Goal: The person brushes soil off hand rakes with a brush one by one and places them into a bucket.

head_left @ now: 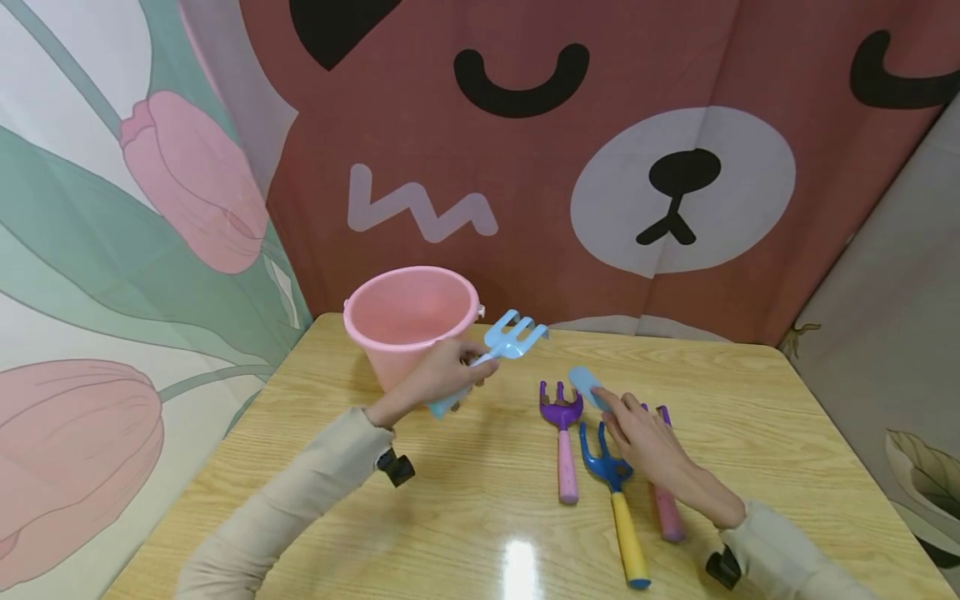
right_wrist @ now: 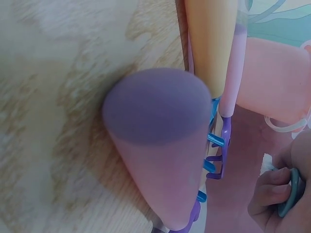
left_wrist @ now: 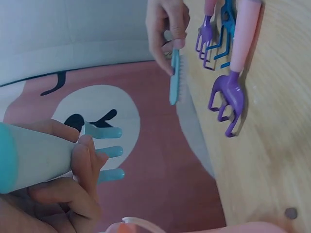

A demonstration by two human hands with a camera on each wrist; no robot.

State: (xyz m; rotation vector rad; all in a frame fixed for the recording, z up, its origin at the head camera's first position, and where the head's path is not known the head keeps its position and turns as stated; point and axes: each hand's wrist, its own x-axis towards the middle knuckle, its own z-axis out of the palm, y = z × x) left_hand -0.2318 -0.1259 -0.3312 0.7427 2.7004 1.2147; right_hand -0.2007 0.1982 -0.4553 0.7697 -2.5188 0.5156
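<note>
A draped cloth (head_left: 540, 192) with a printed brown bear forms the far side, softly creased. Before it spreads the surface (head_left: 480, 483), smooth wood grain with a bright glare at the near edge. At its far left stands the bucket (head_left: 386, 362), pink, round-rimmed and tapering. To the right lie slim plastic-looking tools: a blue rake (head_left: 625, 527) with a rounded yellow handle, between the left purple rake (head_left: 566, 446) and the right purple rake (head_left: 667, 512), both pink-handled with hooked tines. The left hand (head_left: 450, 371), just near the bucket, grips the light blue rake (head_left: 512, 340), glossy and three-tined. The right hand (head_left: 648, 437), above the right tools, pinches the brush (head_left: 587, 385), a slim rounded bar, its pale bristles facing down.
</note>
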